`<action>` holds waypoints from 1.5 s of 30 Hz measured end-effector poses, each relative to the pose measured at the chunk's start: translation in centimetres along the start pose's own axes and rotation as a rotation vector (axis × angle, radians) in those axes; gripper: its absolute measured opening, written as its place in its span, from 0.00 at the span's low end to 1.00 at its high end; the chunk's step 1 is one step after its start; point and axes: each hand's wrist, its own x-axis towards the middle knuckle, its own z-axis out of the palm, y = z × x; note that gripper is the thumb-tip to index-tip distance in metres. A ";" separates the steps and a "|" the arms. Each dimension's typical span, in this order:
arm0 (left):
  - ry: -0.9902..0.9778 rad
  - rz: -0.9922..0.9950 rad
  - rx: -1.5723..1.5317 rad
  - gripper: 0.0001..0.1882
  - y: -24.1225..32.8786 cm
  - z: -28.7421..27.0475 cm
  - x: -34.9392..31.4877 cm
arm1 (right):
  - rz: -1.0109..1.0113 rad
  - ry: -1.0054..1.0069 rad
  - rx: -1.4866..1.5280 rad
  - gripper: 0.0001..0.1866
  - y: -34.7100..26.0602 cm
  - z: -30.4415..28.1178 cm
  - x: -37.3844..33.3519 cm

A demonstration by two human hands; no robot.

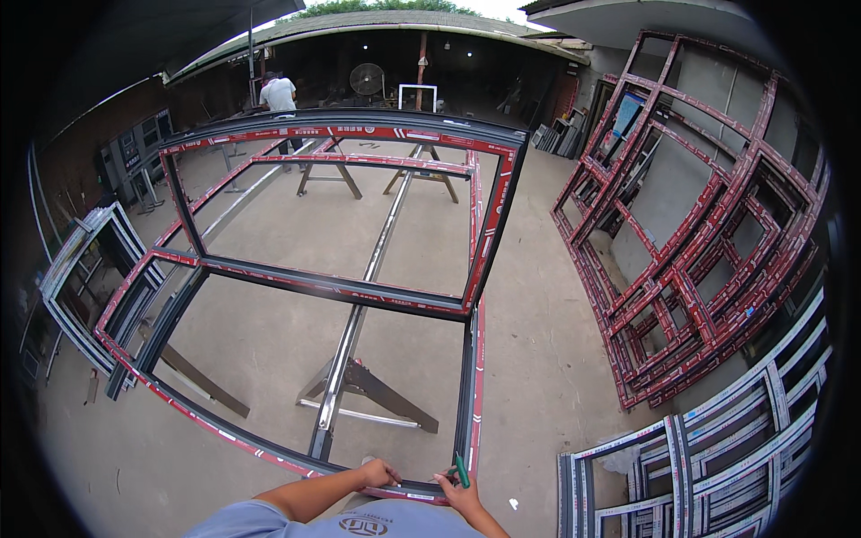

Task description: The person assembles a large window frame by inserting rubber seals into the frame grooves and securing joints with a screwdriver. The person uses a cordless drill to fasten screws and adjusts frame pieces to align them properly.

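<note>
Right in front of me lies a large dark window frame (269,438) covered with red and white protective film. A second frame, a red-taped sash (334,291), stands tilted up across its far part. My left hand (381,472) is at the near rail, its fingers drawn together; whatever they pinch is too small to make out. Beside it, at the near right corner, my right hand (461,491) grips a slim green-handled tool (462,470) pointing up. The tool's exact kind cannot be made out.
Sawhorses (381,394) and a long metal bar (345,345) support the frame. Red-taped frames (659,260) lean on the right wall, white-taped frames (691,457) stand at lower right, and more frames (76,278) at left. A person (278,94) works at the back, near a fan (367,79).
</note>
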 end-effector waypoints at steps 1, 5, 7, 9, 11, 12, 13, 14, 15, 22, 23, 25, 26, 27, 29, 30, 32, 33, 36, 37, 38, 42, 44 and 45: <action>0.004 0.015 0.003 0.13 0.5 0.6 0.4 | 0.013 -0.001 -0.023 0.12 0.2 0.1 -0.1; 0.001 0.039 -0.054 0.14 1.3 2.9 1.4 | 0.029 0.006 -0.042 0.12 0.5 0.6 -0.6; 0.017 0.045 -0.162 0.14 1.0 3.5 1.3 | 0.019 0.003 -0.024 0.12 0.4 0.7 -0.7; 0.052 0.035 -0.297 0.15 0.7 3.4 0.3 | 0.012 -0.005 0.003 0.12 0.1 0.7 -0.8; 0.084 -0.061 -0.450 0.14 0.8 2.7 -1.6 | 0.023 -0.013 -0.015 0.11 -0.5 0.9 -1.1; 0.057 -0.132 -0.509 0.13 0.9 1.9 -2.8 | 0.030 -0.021 -0.026 0.11 -1.0 1.1 -1.3; 0.032 -0.201 -0.570 0.12 1.2 1.1 -4.1 | 0.031 -0.034 -0.045 0.11 -1.4 1.5 -1.5; 0.034 -0.201 -0.617 0.11 1.5 0.7 -5.5 | 0.031 -0.049 -0.065 0.11 -1.9 1.9 -1.7; 0.047 -0.193 -0.695 0.11 1.8 0.2 -6.7 | 0.052 -0.065 -0.103 0.11 -2.3 2.5 -2.0; 0.211 -0.029 -1.021 0.11 -1.7 0.3 -17.0 | -0.114 -0.332 -0.195 0.12 -5.1 10.5 -3.8; 0.232 -0.019 -1.047 0.10 -3.0 0.5 -18.5 | -0.175 -0.382 -0.191 0.12 -5.6 12.1 -4.2; 0.310 -0.026 -1.151 0.08 -6.2 1.5 -22.0 | -0.212 -0.474 -0.211 0.11 -6.8 15.7 -5.2; 0.336 -0.011 -1.221 0.08 -8.1 2.2 -23.9 | -0.240 -0.533 -0.225 0.10 -7.4 17.6 -5.8; 0.366 -0.009 -1.286 0.07 -9.8 2.6 -25.8 | -0.234 -0.555 -0.204 0.10 -8.0 19.4 -7.1; 0.418 -0.019 -1.507 0.07 -13.2 3.6 -29.8 | -0.264 -0.607 -0.141 0.10 -9.0 23.9 -9.6; 0.450 -0.029 -1.608 0.08 -14.8 4.4 -31.8 | -0.286 -0.657 -0.098 0.10 -9.4 26.1 -11.0; 0.504 -0.006 -1.784 0.09 -17.5 6.1 -35.7 | -0.259 -0.707 -0.101 0.10 -9.7 29.9 -14.3; 0.546 -0.005 -1.855 0.09 -18.5 6.8 -37.4 | -0.242 -0.769 -0.140 0.10 -9.8 31.6 -15.8; 0.703 0.086 -2.010 0.09 -20.6 8.2 -42.7 | -0.237 -0.994 -0.122 0.10 -10.5 35.8 -19.8; 0.762 0.154 -2.047 0.09 -21.0 8.3 -44.3 | -0.230 -1.058 -0.106 0.10 -11.0 37.1 -20.7; 0.833 0.181 -2.057 0.09 -21.4 8.2 -45.9 | -0.245 -1.115 -0.103 0.11 -11.5 38.3 -21.5; 1.096 0.381 -2.110 0.07 -22.2 7.8 -51.3 | 0.055 -1.252 0.000 0.13 -12.9 42.6 -24.1; 1.201 0.486 -2.159 0.07 -22.4 7.5 -53.3 | 0.052 -1.314 0.003 0.14 -13.0 44.6 -25.3; 1.233 0.501 -2.153 0.07 -22.4 7.5 -53.9 | 0.055 -1.324 -0.020 0.13 -12.8 45.5 -25.9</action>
